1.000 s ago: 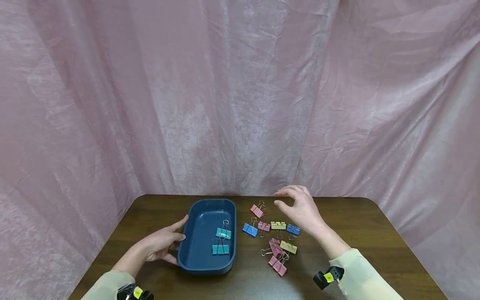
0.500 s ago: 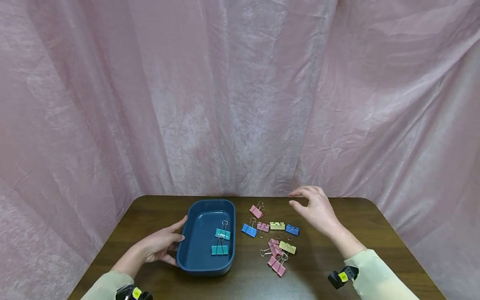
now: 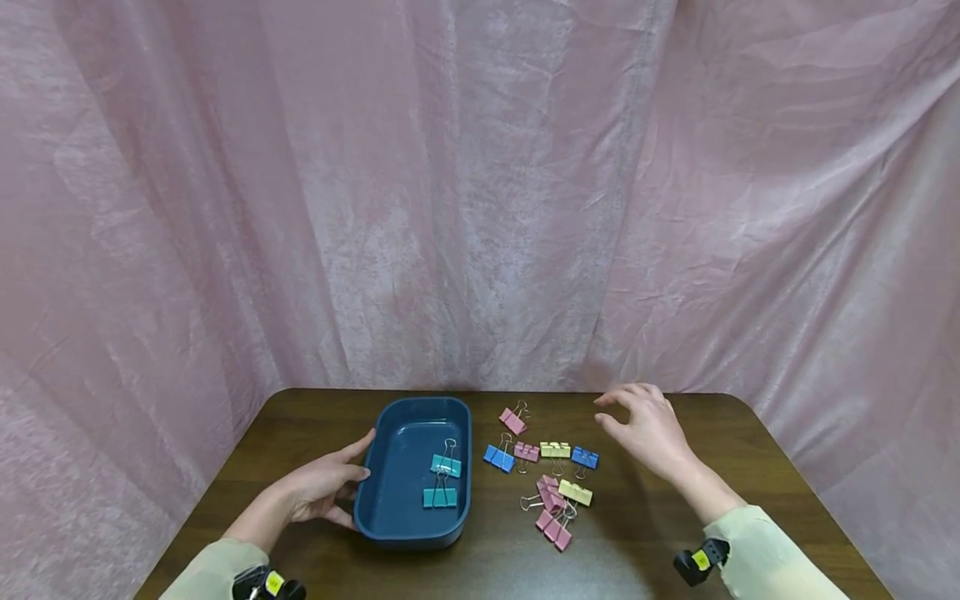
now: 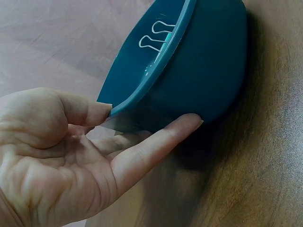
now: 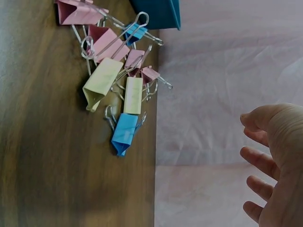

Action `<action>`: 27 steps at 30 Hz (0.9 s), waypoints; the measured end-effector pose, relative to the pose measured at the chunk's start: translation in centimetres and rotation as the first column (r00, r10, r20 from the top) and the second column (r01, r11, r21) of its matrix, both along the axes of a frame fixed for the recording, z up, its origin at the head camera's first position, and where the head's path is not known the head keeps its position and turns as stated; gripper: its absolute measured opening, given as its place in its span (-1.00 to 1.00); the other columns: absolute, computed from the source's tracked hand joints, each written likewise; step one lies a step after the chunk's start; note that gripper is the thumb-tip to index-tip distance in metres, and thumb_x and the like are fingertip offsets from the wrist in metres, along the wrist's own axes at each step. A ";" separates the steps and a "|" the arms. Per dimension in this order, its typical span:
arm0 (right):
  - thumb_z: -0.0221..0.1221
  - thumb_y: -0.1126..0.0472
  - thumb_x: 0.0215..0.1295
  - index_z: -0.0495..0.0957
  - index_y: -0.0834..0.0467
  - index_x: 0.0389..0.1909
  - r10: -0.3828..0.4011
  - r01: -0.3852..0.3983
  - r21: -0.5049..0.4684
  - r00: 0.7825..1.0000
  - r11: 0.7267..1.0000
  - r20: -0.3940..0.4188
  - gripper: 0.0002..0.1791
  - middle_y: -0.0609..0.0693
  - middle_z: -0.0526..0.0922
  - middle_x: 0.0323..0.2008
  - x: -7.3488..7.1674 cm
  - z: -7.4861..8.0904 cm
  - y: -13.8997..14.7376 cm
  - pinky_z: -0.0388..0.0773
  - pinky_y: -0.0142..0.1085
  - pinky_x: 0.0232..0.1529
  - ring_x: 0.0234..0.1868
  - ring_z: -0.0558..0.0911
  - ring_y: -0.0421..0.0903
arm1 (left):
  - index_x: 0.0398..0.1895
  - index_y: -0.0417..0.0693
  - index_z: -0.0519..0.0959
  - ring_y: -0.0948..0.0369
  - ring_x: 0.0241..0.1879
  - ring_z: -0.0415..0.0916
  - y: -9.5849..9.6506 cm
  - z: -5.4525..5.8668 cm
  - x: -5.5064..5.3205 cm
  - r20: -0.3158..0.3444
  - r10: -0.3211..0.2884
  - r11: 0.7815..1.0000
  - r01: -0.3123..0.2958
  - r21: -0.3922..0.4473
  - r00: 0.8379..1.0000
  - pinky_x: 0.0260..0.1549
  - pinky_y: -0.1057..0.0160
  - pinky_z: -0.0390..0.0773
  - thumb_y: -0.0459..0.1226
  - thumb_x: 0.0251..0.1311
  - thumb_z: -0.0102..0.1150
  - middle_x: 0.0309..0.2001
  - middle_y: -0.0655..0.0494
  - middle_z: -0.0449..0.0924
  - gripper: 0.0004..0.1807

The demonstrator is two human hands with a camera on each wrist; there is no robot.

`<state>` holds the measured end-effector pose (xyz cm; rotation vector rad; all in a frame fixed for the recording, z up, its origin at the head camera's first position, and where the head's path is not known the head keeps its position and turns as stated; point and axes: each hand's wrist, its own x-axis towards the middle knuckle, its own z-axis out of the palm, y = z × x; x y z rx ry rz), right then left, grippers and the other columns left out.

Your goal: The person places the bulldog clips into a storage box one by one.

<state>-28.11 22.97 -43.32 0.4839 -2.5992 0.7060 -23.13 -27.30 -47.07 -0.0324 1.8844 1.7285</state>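
A dark blue plastic tub (image 3: 414, 533) stands on the left half of the table. My left hand (image 3: 326, 487) holds it by the left side, thumb at the rim and fingers against the outer wall; the left wrist view shows the little finger (image 4: 158, 144) stretched along the wall. Inside lie two teal binder clips (image 3: 440, 498). Pink, yellow and blue binder clips lie to the tub's right, among them a blue clip (image 3: 585, 457) and a yellow clip (image 3: 575, 492). My right hand (image 3: 648, 429) hovers right of them, fingers loosely bent, thumb apart, nothing held.
A lone pink binder clip (image 3: 513, 420) lies farther back. Pink clips (image 3: 553, 530) overlap near the front of the group. Behind the brown wooden table (image 3: 757, 517) hangs a pink velvet curtain (image 3: 480, 200).
My right hand has moved right, away from the clips, and slightly lower in the head view. The left hand, tub and clips keep their places.
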 end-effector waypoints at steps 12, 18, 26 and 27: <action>0.42 0.12 0.21 0.75 0.06 -0.13 -0.004 0.005 0.045 1.000 0.999 -0.023 -0.78 0.07 0.71 -0.02 0.0 -1.1 1.0 0.34 0.23 0.13 0.17 0.48 0.27 | 0.68 0.13 -0.31 -0.34 0.16 0.49 0.0 0.0 -0.1 -0.001 0.004 1.000 -0.004 0.007 1.000 -0.24 -0.32 0.65 -0.35 0.56 -0.17 0.39 -0.61 0.10 -0.19; 0.41 0.13 0.20 0.75 0.04 -0.14 -0.008 0.010 0.053 1.000 0.999 -0.030 -0.79 0.05 0.71 -0.02 0.1 -1.3 1.3 0.34 0.24 0.12 0.17 0.49 0.27 | 0.68 0.13 -0.31 -0.36 0.18 0.47 0.1 0.0 -0.1 0.004 0.012 1.000 -0.012 0.005 1.000 -0.24 -0.33 0.65 -0.36 0.56 -0.18 0.40 -0.63 0.06 -0.20; 0.41 0.13 0.22 0.75 0.02 -0.14 -0.017 0.017 0.065 1.000 0.998 -0.005 -0.80 0.03 0.71 -0.01 0.4 -1.6 1.5 0.34 0.24 0.11 0.19 0.47 0.26 | 0.68 0.12 -0.30 -0.34 0.14 0.50 0.1 -0.1 -0.1 -0.003 0.013 1.000 -0.013 -0.014 1.000 -0.26 -0.33 0.65 -0.34 0.56 -0.14 0.40 -0.63 0.06 -0.19; 0.41 0.12 0.22 0.75 0.02 -0.14 -0.019 0.020 0.067 1.000 0.998 -0.002 -0.81 0.03 0.71 0.00 0.4 -1.7 1.5 0.34 0.24 0.11 0.19 0.47 0.26 | 0.68 0.12 -0.30 -0.33 0.14 0.51 0.1 -0.1 -0.1 -0.002 0.013 1.000 -0.013 -0.014 1.000 -0.26 -0.33 0.65 -0.34 0.56 -0.15 0.40 -0.63 0.07 -0.19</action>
